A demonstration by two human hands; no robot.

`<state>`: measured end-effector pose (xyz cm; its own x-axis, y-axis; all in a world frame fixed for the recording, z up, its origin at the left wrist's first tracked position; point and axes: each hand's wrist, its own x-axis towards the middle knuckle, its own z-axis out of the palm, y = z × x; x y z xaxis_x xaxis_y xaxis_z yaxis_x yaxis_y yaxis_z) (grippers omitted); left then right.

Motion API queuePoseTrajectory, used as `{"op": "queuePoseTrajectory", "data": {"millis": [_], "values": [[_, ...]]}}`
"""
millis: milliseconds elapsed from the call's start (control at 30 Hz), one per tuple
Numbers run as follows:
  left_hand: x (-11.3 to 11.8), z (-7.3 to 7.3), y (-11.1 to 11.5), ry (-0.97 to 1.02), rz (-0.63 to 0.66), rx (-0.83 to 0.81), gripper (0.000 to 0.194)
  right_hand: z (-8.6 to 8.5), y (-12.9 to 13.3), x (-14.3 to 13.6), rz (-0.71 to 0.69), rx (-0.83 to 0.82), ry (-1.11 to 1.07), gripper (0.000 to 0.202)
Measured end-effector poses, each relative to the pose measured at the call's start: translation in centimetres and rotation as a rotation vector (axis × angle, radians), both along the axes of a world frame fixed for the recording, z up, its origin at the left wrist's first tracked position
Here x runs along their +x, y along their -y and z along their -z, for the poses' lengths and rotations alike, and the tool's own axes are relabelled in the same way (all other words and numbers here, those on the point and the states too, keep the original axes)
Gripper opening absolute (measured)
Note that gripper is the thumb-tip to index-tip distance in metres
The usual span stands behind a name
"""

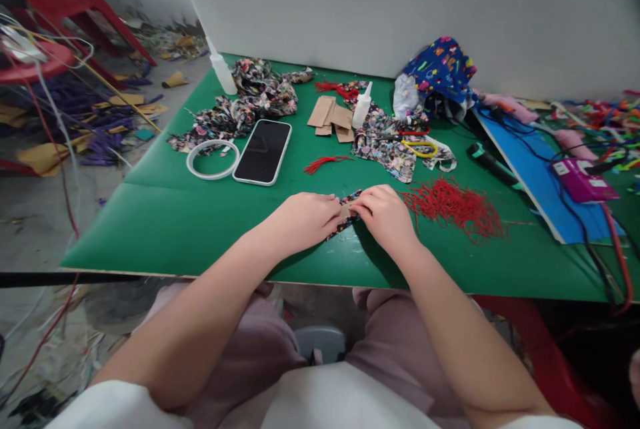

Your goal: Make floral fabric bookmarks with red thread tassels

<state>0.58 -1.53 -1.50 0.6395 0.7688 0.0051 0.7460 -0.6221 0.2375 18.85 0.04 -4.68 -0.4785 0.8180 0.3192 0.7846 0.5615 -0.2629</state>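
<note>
A small strip of dark floral fabric [353, 197] lies on the green tabletop in front of me, with a piece of brown cardboard [346, 211] showing between its folded edges. My left hand [311, 217] holds the strip's left part against the table, fingers close together and partly covering it. At the right end, my right hand [384, 214] pinches the fabric edge between thumb and fingers. Just right of that hand is a heap of red cords [453, 207]. A red tassel [325, 163] lies beyond my hands.
A phone [263, 152], a roll of tape [190, 163], brown card pieces [325, 112] and a white glue bottle [363, 107] stand or lie farther back. Yellow-handled scissors [423, 147] rest on floral cloth. A blue board [530, 172] and a purple box [583, 180] are at right.
</note>
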Motion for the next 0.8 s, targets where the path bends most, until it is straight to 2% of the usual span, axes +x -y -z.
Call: {"op": "queuePoseTrajectory", "data": {"millis": [800], "values": [[0.04,-0.16,0.06,-0.013,0.001,0.009,0.029,0.13,-0.21,0.03,0.027,-0.033,-0.014,0.012]]}}
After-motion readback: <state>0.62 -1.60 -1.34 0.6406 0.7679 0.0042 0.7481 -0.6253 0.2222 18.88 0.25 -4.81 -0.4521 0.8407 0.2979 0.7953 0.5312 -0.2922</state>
